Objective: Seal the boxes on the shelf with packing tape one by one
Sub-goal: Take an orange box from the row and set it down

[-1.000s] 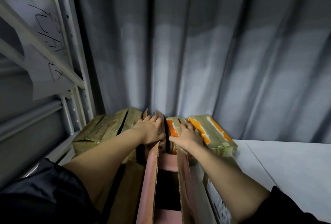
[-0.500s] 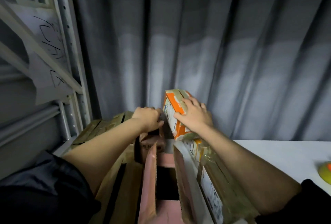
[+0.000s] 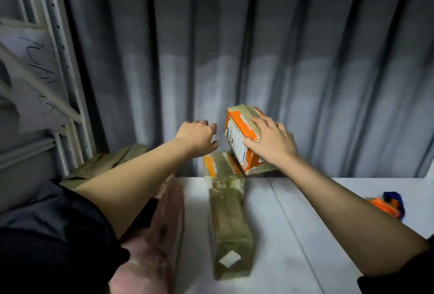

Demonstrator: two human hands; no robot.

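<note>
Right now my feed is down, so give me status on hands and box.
Right hand grips orange box, tilted above the shelf. Left hand empty, fingers loosely curled beside it. Tape dispenser far right.

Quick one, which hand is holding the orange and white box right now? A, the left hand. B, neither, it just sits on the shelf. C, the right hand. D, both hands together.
C: the right hand has its fingers curled over the tilted orange and white box, while the left hand hangs beside it, apart from the box and holding nothing.
</note>
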